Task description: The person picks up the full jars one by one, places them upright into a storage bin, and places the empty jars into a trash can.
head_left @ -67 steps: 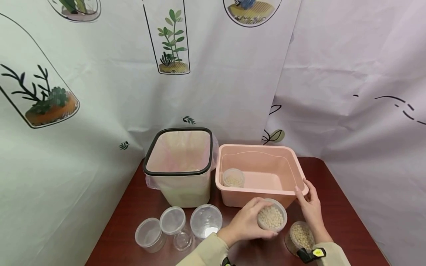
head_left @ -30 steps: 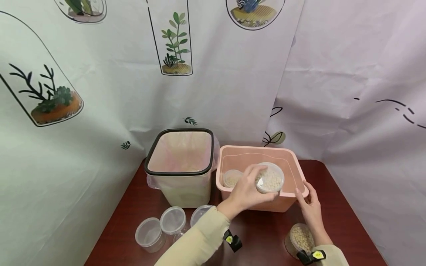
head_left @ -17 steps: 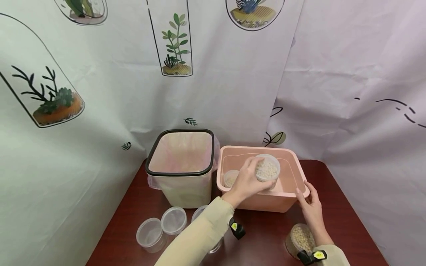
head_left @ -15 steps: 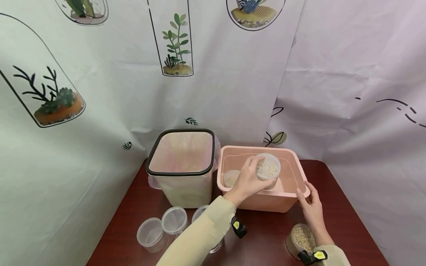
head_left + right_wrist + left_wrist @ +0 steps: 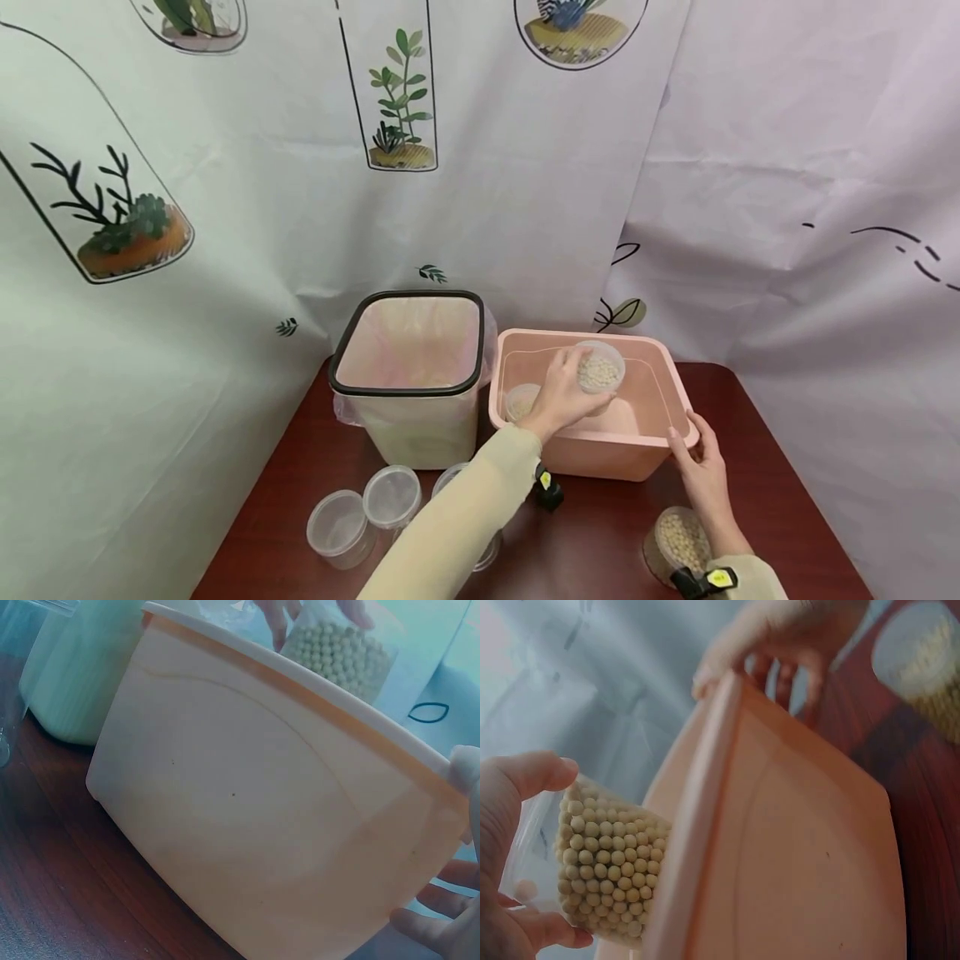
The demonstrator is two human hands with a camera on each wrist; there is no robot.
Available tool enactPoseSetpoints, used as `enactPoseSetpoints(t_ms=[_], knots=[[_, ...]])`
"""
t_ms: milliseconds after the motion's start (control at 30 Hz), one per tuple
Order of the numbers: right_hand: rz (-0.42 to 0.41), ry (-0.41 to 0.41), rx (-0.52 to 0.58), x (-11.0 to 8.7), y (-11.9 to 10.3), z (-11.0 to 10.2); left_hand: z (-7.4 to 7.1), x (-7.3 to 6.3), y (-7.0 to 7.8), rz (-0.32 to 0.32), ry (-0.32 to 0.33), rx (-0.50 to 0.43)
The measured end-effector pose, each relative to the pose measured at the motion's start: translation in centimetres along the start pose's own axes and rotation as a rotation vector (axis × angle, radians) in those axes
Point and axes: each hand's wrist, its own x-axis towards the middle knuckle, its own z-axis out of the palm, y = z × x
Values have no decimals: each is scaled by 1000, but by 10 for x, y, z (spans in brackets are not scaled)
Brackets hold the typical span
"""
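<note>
My left hand (image 5: 564,396) grips a clear plastic tub (image 5: 602,367) of pale round beads, thumb and fingers on opposite sides. The tub is tilted within the opening of a pink plastic bin (image 5: 600,457); in the left wrist view the bin's rim hides part of the beads (image 5: 611,862). My right hand (image 5: 705,471) holds the bin's front right corner, thumb over the rim and fingers against the outer wall. A second tub (image 5: 519,402) with pale contents sits at the left inside the bin, partly covered by my left hand.
Another tub of beads (image 5: 678,542) stands on the dark red table below my right wrist. A bin with a black rim (image 5: 405,391) and a bag liner is left of the pink one. Clear tubs (image 5: 341,529) stand at front left, some behind my left sleeve.
My left hand has carried the tub of beads from in front of the pink bin up over its rim, then farther back into its opening. My right hand stays on the corner.
</note>
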Motion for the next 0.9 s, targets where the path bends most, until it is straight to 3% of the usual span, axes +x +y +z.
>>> enactPoseSetpoints(t_ms=[133,267,600,900], knots=[[20,-1,-2,0,6,1,7,2,-6,-33,-51,19],[52,15,1,-5,-10,3,16,4,-12,-57,-101,27],[56,34,41,-10,-17,1,32,5,-22,-110,-143,57],[56,-3,10,-4,-20,3,32,10,-29,-178,-178,87]])
